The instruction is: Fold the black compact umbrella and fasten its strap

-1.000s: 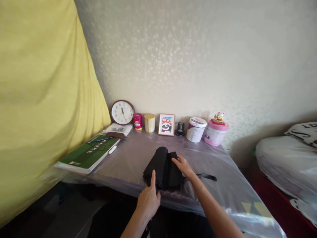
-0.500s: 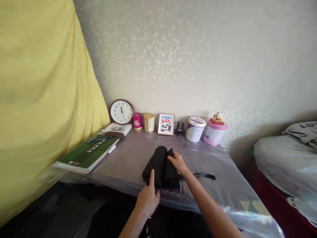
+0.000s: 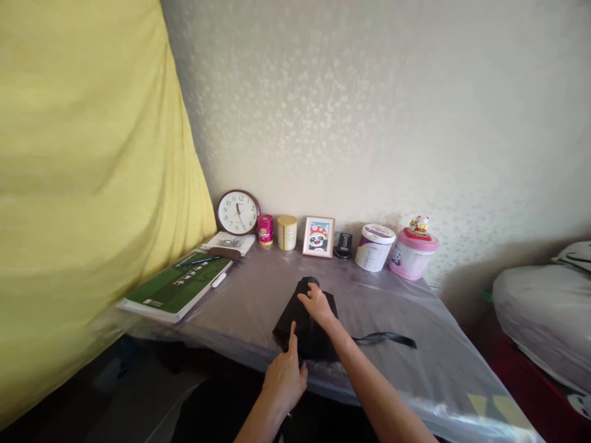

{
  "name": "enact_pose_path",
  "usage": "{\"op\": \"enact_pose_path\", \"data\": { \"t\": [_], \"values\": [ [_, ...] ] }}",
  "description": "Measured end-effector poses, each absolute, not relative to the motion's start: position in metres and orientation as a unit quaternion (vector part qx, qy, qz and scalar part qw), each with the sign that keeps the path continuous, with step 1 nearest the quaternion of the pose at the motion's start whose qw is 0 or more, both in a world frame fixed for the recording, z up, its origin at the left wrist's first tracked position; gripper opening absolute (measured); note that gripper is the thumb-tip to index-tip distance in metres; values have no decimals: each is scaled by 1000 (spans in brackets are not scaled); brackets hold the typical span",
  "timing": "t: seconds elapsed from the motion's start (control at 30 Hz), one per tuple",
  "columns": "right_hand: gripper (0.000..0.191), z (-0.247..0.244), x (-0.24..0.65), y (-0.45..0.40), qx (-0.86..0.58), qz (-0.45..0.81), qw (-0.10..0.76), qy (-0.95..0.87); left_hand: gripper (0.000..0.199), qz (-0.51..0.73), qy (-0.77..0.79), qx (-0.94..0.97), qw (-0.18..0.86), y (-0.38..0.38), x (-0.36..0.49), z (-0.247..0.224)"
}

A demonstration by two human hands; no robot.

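Note:
A folded black cloth bundle (image 3: 300, 317) lies near the table's front edge, with a black strap (image 3: 392, 337) trailing from it to the right. My left hand (image 3: 285, 375) is at the bundle's near edge, its index finger stretched out along the top and the thumb apart. Over the far part of the bundle, my right hand (image 3: 317, 303) rests with its thumb apart from the bent fingers. No cloth shows pinched in either hand. The bundle's near edge is partly hidden by my left hand.
Along the wall stand a clock (image 3: 238, 212), a pink can (image 3: 265, 230), a yellow-lidded can (image 3: 287, 234), a picture frame (image 3: 318, 237), a black device (image 3: 343, 246) and two tubs (image 3: 375, 248). A green book (image 3: 178, 286) lies left, beside a yellow curtain (image 3: 101, 184).
My right hand has moved left over the bundle and let go of the cloth flap, which now lies folded over. The whole view has shifted slightly.

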State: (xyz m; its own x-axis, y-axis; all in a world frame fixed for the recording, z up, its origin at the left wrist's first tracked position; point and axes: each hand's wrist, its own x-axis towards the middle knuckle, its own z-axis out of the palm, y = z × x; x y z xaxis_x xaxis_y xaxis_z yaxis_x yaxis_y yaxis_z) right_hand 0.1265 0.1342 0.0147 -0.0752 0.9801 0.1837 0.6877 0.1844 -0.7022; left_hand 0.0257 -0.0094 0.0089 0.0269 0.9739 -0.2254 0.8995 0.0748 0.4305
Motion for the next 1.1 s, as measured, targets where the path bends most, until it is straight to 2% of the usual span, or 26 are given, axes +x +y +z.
{"op": "enact_pose_path", "data": {
  "t": [0.2, 0.33, 0.47, 0.67, 0.77, 0.87, 0.93, 1.0, 1.1],
  "values": [
    [35, 21, 114, 126, -615, 214, 252, -716, 64, 80, 693, 677, 234, -8, 27, 2],
    [33, 26, 110, 121, -603, 204, 222, -738, 66, 120, 699, 663, 238, -11, 30, 0],
    [30, 28, 110, 118, -587, 200, 211, -756, 72, 160, 712, 642, 235, -18, 34, 5],
    [18, 30, 110, 113, -542, 210, 208, -787, 68, 126, 706, 670, 189, -19, 38, 6],
    [18, 33, 110, 108, -516, 213, 204, -804, 75, 129, 708, 658, 222, -15, 37, 3],
    [20, 35, 114, 101, -467, 222, 220, -828, 79, 144, 706, 643, 260, -10, 34, 1],
    [23, 34, 122, 96, -415, 220, 259, -844, 80, 153, 703, 641, 268, -8, 33, 1],
    [26, 29, 131, 94, -377, 185, 310, -853, 83, 150, 704, 637, 276, -6, 34, 1],
    [26, 17, 142, 99, -353, 122, 329, -867, 85, 125, 722, 616, 289, 1, 37, 1]
  ]
}}
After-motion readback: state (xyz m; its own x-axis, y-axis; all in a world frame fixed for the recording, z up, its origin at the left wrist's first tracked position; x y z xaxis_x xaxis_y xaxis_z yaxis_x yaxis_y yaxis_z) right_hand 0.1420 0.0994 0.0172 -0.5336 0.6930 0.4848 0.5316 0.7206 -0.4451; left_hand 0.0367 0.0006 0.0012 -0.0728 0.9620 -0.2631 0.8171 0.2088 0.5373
